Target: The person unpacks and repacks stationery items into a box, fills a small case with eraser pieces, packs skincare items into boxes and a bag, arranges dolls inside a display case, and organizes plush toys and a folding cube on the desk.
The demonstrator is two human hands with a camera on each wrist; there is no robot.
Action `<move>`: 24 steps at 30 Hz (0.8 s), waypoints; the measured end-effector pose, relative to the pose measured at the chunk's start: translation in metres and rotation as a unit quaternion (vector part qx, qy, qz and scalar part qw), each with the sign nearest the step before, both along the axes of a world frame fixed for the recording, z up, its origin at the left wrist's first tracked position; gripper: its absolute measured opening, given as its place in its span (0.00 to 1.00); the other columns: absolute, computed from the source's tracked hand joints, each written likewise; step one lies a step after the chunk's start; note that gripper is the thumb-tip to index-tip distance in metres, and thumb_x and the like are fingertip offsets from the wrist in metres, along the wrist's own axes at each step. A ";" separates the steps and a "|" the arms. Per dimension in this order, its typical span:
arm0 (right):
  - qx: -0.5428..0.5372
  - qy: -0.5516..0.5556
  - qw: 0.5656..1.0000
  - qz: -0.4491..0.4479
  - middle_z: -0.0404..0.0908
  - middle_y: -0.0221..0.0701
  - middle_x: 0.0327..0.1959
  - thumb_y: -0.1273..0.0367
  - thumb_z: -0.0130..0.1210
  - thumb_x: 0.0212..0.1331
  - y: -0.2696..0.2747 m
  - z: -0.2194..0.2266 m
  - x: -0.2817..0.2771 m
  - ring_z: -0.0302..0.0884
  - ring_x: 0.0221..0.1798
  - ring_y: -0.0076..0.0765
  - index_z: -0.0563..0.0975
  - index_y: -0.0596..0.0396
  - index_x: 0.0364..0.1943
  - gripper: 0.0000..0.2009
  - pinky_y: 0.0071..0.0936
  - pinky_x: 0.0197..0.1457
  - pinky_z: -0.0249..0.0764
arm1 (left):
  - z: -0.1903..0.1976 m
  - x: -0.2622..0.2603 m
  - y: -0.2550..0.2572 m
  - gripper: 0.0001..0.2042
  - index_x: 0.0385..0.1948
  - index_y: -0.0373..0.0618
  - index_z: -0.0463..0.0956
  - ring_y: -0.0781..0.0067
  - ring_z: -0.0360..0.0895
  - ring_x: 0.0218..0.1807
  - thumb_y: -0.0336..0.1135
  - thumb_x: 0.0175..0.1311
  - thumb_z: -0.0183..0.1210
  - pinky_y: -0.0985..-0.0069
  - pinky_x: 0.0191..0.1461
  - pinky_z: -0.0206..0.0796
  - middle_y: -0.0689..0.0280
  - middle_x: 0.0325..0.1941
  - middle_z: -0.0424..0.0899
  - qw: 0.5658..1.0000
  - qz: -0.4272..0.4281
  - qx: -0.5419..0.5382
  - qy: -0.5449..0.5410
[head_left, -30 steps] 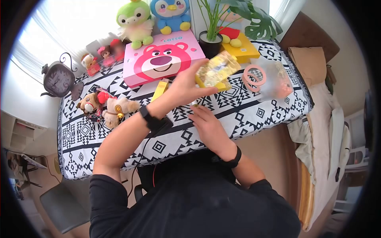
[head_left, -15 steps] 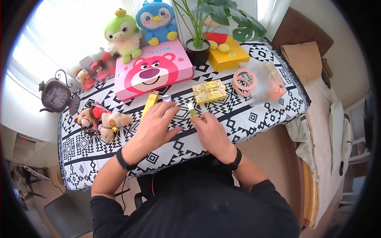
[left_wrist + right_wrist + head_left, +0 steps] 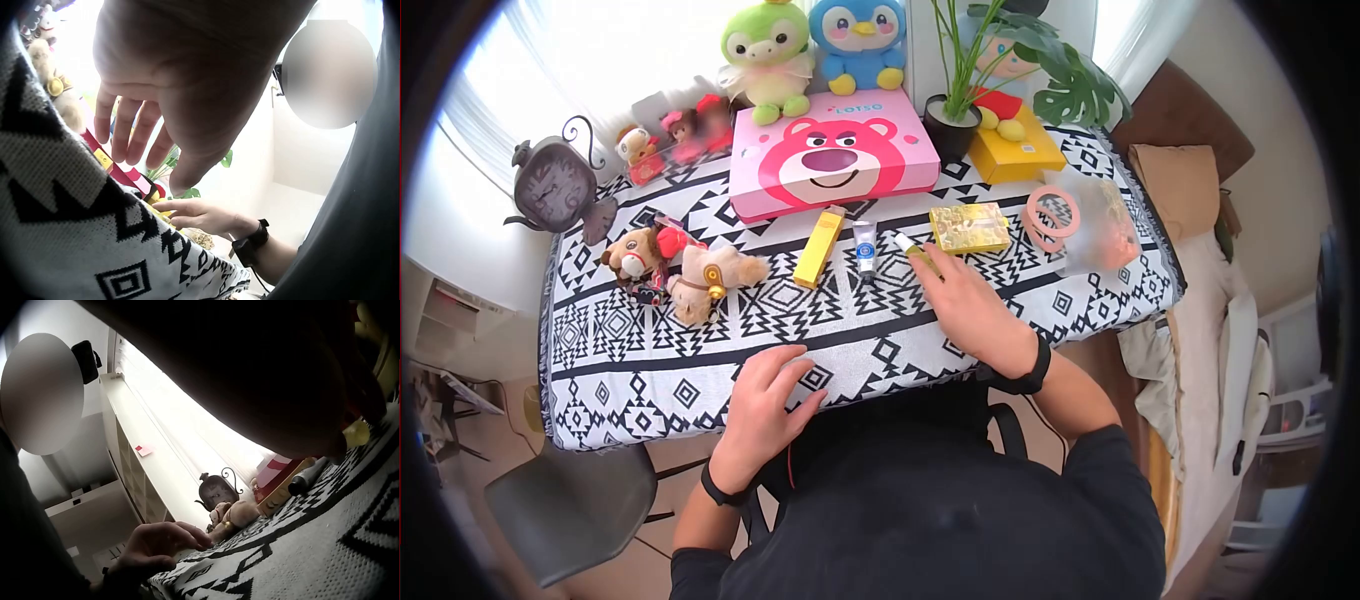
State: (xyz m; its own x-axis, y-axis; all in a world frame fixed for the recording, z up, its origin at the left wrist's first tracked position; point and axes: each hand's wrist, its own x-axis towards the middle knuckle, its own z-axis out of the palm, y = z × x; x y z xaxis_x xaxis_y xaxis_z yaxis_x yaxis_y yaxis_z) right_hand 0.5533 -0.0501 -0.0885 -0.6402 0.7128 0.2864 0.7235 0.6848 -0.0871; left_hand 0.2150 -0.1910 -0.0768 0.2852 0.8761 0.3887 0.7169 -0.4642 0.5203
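The left hand hovers by the table's front edge, fingers loosely spread and holding nothing; its palm fills the upper left wrist view. The right hand pinches a small white-capped, yellowish bottle low on the cloth. Just right of the bottle lies a gold patterned box. To its left are a blue-and-white tube and a narrow yellow box, side by side. In the right wrist view the right hand is dark, and the bottle's yellowish part shows by its fingertips.
At the back, a pink bear box stands under two plush toys, beside a potted plant and a yellow box. Plush horses and a clock are at left. Pink rings and a clear bag lie right.
The gold patterned box, held up by the left hand earlier, lies on the cloth. The left hand has let go and drawn back to the front edge. The right hand remains at the small bottle.
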 end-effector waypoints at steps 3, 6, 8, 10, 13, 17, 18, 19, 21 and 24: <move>-0.051 0.054 0.997 -0.020 0.81 0.57 0.74 0.77 0.62 0.70 0.005 0.024 0.007 0.83 0.72 0.66 0.78 0.65 0.74 0.27 0.51 0.74 0.82 | -0.007 -0.004 0.001 0.22 0.52 0.40 0.87 0.45 0.87 0.64 0.29 0.56 0.84 0.54 0.68 0.80 0.54 0.63 0.90 1.000 0.000 0.028 0.008; -0.023 0.130 0.989 -0.069 0.89 0.51 0.66 0.72 0.67 0.73 0.027 0.052 0.034 0.87 0.69 0.60 0.83 0.60 0.70 0.23 0.47 0.74 0.83 | -0.018 -0.011 0.002 0.22 0.51 0.40 0.87 0.45 0.87 0.63 0.29 0.55 0.84 0.54 0.67 0.80 0.53 0.62 0.90 0.999 0.014 0.038 -0.008; -0.003 0.169 0.978 -0.119 0.92 0.49 0.60 0.68 0.68 0.73 0.058 0.074 0.057 0.91 0.64 0.57 0.84 0.61 0.67 0.22 0.45 0.69 0.86 | -0.023 -0.012 0.002 0.22 0.51 0.39 0.87 0.44 0.86 0.63 0.29 0.54 0.84 0.53 0.67 0.80 0.53 0.61 0.90 0.999 0.014 0.033 -0.010; -0.047 0.235 0.953 -0.184 0.94 0.46 0.57 0.64 0.71 0.73 0.101 0.089 0.083 0.93 0.61 0.53 0.86 0.62 0.65 0.22 0.43 0.66 0.87 | -0.028 -0.013 0.002 0.22 0.51 0.39 0.87 0.43 0.86 0.64 0.30 0.55 0.84 0.52 0.68 0.79 0.53 0.62 0.89 0.999 0.024 0.027 -0.014; -0.107 0.286 0.917 -0.255 0.95 0.48 0.59 0.59 0.75 0.71 0.192 0.082 0.137 0.95 0.61 0.47 0.85 0.66 0.67 0.29 0.40 0.66 0.87 | -0.026 -0.009 0.003 0.21 0.51 0.39 0.87 0.44 0.85 0.64 0.31 0.56 0.83 0.52 0.69 0.77 0.53 0.62 0.88 0.999 0.023 0.031 0.003; -0.118 0.346 0.881 -0.300 0.93 0.52 0.62 0.56 0.78 0.69 0.280 0.059 0.167 0.94 0.63 0.49 0.83 0.69 0.69 0.34 0.39 0.67 0.87 | -0.026 -0.008 0.003 0.21 0.51 0.39 0.87 0.44 0.84 0.63 0.32 0.57 0.82 0.52 0.69 0.76 0.54 0.62 0.88 0.999 0.027 0.030 0.018; -0.092 0.326 0.880 -0.332 0.92 0.54 0.64 0.53 0.79 0.67 0.291 0.056 0.162 0.93 0.64 0.51 0.81 0.70 0.71 0.38 0.40 0.68 0.87 | -0.026 -0.008 0.003 0.21 0.51 0.39 0.87 0.44 0.84 0.63 0.33 0.58 0.82 0.52 0.69 0.76 0.54 0.62 0.88 0.999 0.027 0.027 0.022; -0.066 0.306 0.877 -0.365 0.91 0.55 0.65 0.51 0.80 0.66 0.298 0.056 0.154 0.92 0.65 0.52 0.79 0.72 0.72 0.41 0.41 0.69 0.86 | -0.024 -0.007 0.002 0.21 0.52 0.39 0.87 0.44 0.84 0.63 0.33 0.58 0.81 0.52 0.69 0.76 0.54 0.62 0.88 0.999 0.028 0.025 0.025; -0.101 0.344 0.865 -0.349 0.90 0.56 0.67 0.49 0.81 0.64 0.311 0.053 0.140 0.92 0.67 0.53 0.78 0.72 0.74 0.45 0.42 0.70 0.86 | -0.023 -0.005 0.002 0.21 0.52 0.39 0.87 0.44 0.84 0.63 0.32 0.58 0.81 0.52 0.69 0.76 0.54 0.62 0.88 0.999 0.030 0.026 0.032; -0.112 0.369 0.868 -0.311 0.90 0.55 0.67 0.45 0.82 0.60 0.333 0.044 0.130 0.92 0.68 0.54 0.81 0.70 0.71 0.46 0.43 0.70 0.86 | -0.026 -0.005 0.002 0.21 0.52 0.39 0.88 0.44 0.84 0.64 0.33 0.58 0.81 0.52 0.70 0.76 0.54 0.62 0.88 0.998 0.033 0.024 0.038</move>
State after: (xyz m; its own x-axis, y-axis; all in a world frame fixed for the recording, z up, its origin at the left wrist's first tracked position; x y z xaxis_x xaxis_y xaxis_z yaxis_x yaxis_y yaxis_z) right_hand 0.6834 0.2828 -0.0448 0.1886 0.9457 0.2648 0.6376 0.0871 -0.7654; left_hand 0.2097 -0.1890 -0.1023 0.2575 0.8752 0.4095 0.7830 -0.4373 0.4423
